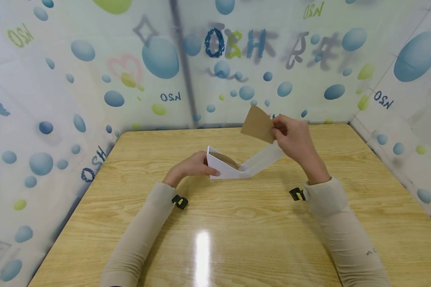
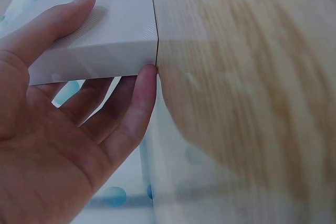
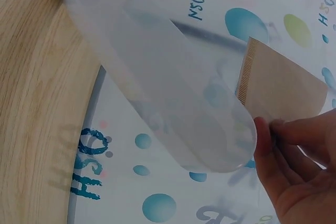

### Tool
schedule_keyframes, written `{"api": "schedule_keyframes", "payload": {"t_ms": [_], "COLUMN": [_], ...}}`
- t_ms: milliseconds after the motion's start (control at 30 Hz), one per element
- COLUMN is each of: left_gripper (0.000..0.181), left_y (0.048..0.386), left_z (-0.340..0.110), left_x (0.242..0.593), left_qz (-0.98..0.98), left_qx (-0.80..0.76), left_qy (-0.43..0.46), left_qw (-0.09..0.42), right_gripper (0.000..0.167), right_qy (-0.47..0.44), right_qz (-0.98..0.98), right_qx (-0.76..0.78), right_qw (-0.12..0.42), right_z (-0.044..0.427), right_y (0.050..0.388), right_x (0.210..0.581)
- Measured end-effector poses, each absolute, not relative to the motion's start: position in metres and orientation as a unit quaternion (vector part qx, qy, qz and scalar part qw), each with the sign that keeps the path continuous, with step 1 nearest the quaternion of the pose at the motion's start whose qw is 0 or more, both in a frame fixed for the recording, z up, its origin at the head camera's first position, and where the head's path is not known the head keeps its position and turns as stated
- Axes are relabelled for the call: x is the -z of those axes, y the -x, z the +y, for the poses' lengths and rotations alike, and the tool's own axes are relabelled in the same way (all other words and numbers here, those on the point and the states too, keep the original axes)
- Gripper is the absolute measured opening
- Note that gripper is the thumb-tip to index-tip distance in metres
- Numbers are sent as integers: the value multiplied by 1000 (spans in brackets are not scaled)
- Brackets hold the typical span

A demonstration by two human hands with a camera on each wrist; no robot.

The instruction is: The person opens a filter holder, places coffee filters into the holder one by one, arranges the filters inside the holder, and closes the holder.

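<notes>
My right hand [image 1: 295, 137] pinches a brown paper coffee filter [image 1: 256, 124] by its edge, above the table. A crimped seam runs along one side of that filter in the right wrist view. My left hand [image 1: 192, 164] grips the left end of a white filter box [image 1: 225, 171], thumb on one face and fingers around the end. The box stands on the table, and brown paper [image 1: 225, 159] shows in its opening. Its translucent lid [image 3: 168, 87] is swung up and out to the right, below and beside my right hand.
The wood-grain table [image 1: 237, 231] extends around the box, with a bright light reflection near its front. Behind it and at both sides hang white printed sheets [image 1: 208, 87] with blue and green dots. A small black device [image 1: 180, 201] sits at each cuff.
</notes>
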State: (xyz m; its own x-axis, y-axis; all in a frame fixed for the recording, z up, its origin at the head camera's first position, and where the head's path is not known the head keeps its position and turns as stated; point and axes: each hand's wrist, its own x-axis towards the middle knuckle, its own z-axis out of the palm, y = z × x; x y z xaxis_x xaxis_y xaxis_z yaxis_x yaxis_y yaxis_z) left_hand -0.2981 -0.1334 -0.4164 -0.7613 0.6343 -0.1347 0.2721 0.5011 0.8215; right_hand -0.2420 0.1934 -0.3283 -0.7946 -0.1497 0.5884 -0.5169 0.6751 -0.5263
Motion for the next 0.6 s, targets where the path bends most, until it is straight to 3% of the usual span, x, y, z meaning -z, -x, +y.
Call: {"api": "schedule_keyframes", "payload": {"t_ms": [600], "left_gripper": [40], "left_y": [299], "left_z": [-133], "left_x": [417], "left_qz": [836], "left_qx": [-426], "left_qy": [-269], "left_qw": [218], "right_gripper": [13], "right_qy": [-198], "right_qz": [-880], "right_qx": [-354], "right_qw": [247], "right_z": [189], "right_y": [243], "right_x": [332]}}
